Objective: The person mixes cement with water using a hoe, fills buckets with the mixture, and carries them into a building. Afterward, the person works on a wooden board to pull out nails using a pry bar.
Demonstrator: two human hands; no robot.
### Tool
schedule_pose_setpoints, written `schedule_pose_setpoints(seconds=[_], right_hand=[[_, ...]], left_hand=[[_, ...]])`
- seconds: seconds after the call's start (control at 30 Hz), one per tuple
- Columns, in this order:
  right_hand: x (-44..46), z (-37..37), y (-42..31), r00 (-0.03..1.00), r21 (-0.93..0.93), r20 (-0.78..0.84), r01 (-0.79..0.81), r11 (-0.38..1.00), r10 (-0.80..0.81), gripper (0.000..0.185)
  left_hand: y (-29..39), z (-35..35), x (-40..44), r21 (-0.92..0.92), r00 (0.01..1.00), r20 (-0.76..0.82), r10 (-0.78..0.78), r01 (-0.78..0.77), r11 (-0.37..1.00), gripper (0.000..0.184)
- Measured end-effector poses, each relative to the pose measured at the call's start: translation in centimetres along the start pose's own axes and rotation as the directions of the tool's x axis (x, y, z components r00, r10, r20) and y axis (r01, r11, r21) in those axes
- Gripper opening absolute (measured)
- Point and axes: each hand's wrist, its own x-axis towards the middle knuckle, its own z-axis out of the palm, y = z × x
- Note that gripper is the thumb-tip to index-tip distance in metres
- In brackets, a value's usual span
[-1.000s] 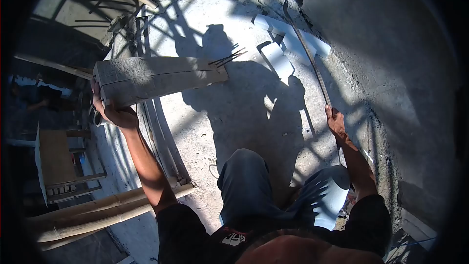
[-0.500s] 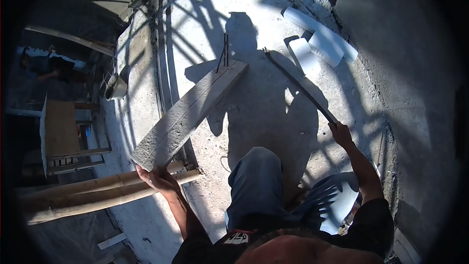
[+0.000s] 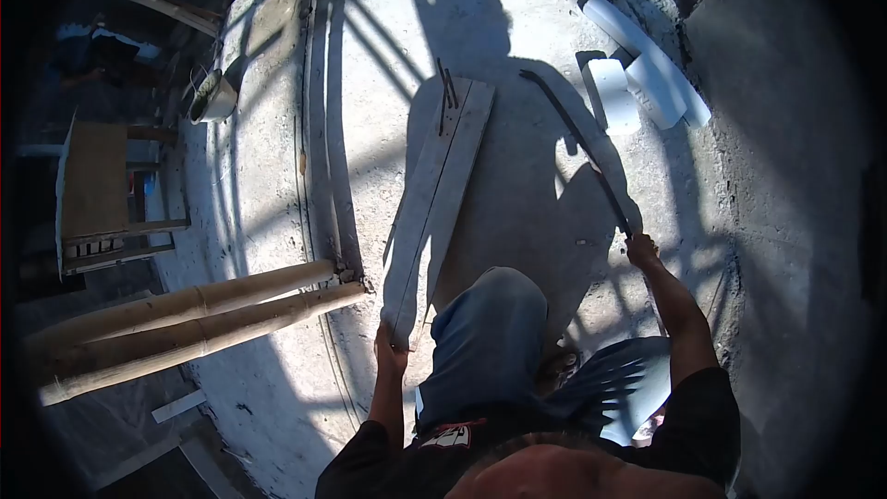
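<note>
My left hand (image 3: pixel 392 351) grips the near end of a long wooden board (image 3: pixel 434 194), its fingers wrapped round the edge. The board slants away from me, and a dark line runs along its length. Near its far end, several dark nails (image 3: pixel 447 91) stick up out of the wood. In my right hand (image 3: pixel 641 250) is a dark crowbar (image 3: pixel 582 143), closed in my fist at its near end. Its curved tip points forward, to the right of the board and apart from it. My shadow covers much of the board's far part.
Two bamboo poles (image 3: pixel 199 310) lie at the left, close to my left arm. Beyond them stand a wooden chair-like frame (image 3: pixel 97 180) and a bucket (image 3: pixel 214 100). White curved pieces (image 3: pixel 647 83) lie at the far right on the concrete floor (image 3: pixel 370 129).
The board has swung round, its near end moving right, and now points more straight ahead. Its nails lean differently. The crowbar remains in my right hand, with only a slight shift.
</note>
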Motion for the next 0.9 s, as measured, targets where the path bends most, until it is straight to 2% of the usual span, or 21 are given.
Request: schedule_pose_setpoints(seconds=[0.07, 0.1, 0.13, 0.17, 0.23, 0.3, 0.33, 0.37, 0.4, 0.43, 0.47, 0.5, 0.53, 0.57, 0.63, 0.67, 0.73, 0.8, 0.87, 0.9], right_hand=[[-0.4, -0.3, -0.2, 0.999, 0.002, 0.041, -0.002, 1.0, 0.002, 0.038], [-0.4, -0.6, 0.0, 0.999, -0.007, 0.045, -0.006, 1.0, 0.007, 0.038], [-0.4, -1.1, 0.2, 0.979, 0.097, -0.141, 0.159, 0.982, -0.145, 0.036], [-0.4, -1.5, 0.3, 0.904, 0.167, -0.336, 0.335, 0.927, -0.266, 0.035], [-0.7, -3.6, -0.7, 0.89, 0.146, -0.357, 0.352, 0.924, -0.282, 0.034], [-1.4, -5.4, -2.5, 0.899, 0.2, -0.335, 0.359, 0.912, -0.281, 0.034], [-1.1, -5.8, -3.3, 0.89, 0.201, -0.356, 0.37, 0.907, -0.284, 0.036], [-0.8, -6.1, -4.2, 0.891, 0.249, -0.342, 0.393, 0.885, -0.299, 0.036], [-0.1, -6.2, -5.3, 0.918, 0.347, -0.281, 0.37, 0.862, -0.281, 0.036], [0.9, -5.9, -6.5, 0.939, 0.441, -0.216, 0.338, 0.831, -0.268, 0.035], [2.7, -4.9, -7.8, 0.945, 0.785, -0.147, 0.29, 0.547, -0.291, 0.033], [3.9, -4.3, -8.9, 0.936, 0.975, -0.091, 0.153, 0.163, -0.339, 0.032], [1.4, -6.6, -12.4, 0.884, 0.739, -0.287, 0.449, 0.503, -0.368, 0.033], [-2.4, -9.6, -17.6, 0.774, 0.314, -0.43, 0.611, 0.727, -0.465, 0.034], [-3.7, -11.3, -23.9, 0.832, 0.452, -0.361, 0.551, 0.702, -0.421, 0.039], [-3.6, -11.5, -26.7, 0.838, 0.485, -0.324, 0.546, 0.683, -0.44, 0.039], [-3.3, -11.9, -31.8, 0.826, 0.496, -0.31, 0.563, 0.661, -0.471, 0.04], [-2.9, -12.0, -36.1, 0.814, 0.469, -0.323, 0.581, 0.665, -0.483, 0.041], [-2.2, -11.9, -39.6, 0.851, 0.505, -0.288, 0.525, 0.686, -0.439, 0.05], [-2.5, -12.3, -40.9, 0.855, 0.497, -0.284, 0.518, 0.696, -0.434, 0.05]], left_hand=[[-0.8, -1.8, 2.5, -0.047, 1.0, -0.007, -0.003, 0.003, 0.999, 0.042], [-0.7, -1.7, 2.6, 0.0, 0.998, -0.067, -0.013, 0.013, 1.0, 0.045], [-0.3, -1.5, 3.0, -0.027, 0.996, -0.063, -0.069, 0.068, 0.997, 0.058], [0.2, -1.1, 3.4, -0.054, 0.991, -0.054, -0.124, 0.121, 0.991, 0.071], [0.3, -0.1, 3.4, -0.025, 0.993, -0.054, -0.109, 0.108, 0.994, 0.076], [0.3, 1.3, 3.0, 0.271, 0.96, -0.237, -0.15, 0.213, 0.939, 0.073], [0.7, 3.5, 1.9, 0.457, 0.878, -0.476, -0.047, 0.292, 0.84, 0.093], [-1.1, 3.0, 4.4, 0.679, 0.815, -0.544, 0.199, 0.288, 0.675, 0.108], [-1.6, 3.2, 5.4, 0.872, 0.857, -0.296, 0.423, 0.062, 0.486, 0.113], [-1.7, 3.8, 6.3, 0.959, 0.819, 0.004, 0.574, -0.165, 0.229, 0.117], [-0.8, 6.6, 5.7, 0.959, 0.795, 0.162, 0.585, -0.267, 0.097, 0.119], [0.6, 10.7, 4.6, 0.931, 0.755, 0.317, 0.574, -0.363, -0.036, 0.121], [1.4, 13.8, 4.8, 0.919, 0.798, 0.367, 0.477, -0.389, -0.056, 0.123], [1.9, 16.4, 5.4, 0.905, 0.83, 0.415, 0.372, -0.419, -0.075, 0.125], [0.2, 19.2, 9.6, 0.901, 0.844, 0.433, 0.316, -0.395, -0.179, 0.135], [0.4, 21.2, 9.6, 0.902, 0.846, 0.431, 0.313, -0.397, -0.168, 0.135], [1.3, 24.4, 8.3, 0.974, 0.969, 0.174, 0.176, -0.144, -0.176, 0.144], [1.0, 23.8, 9.0, 0.975, 0.968, 0.191, 0.163, -0.168, -0.143, 0.148], [1.7, 23.8, 9.6, 0.973, 0.964, 0.216, 0.158, -0.199, -0.117, 0.152], [2.0, 24.2, 9.6, 0.977, 0.978, 0.174, 0.119, -0.156, -0.142, 0.152]])
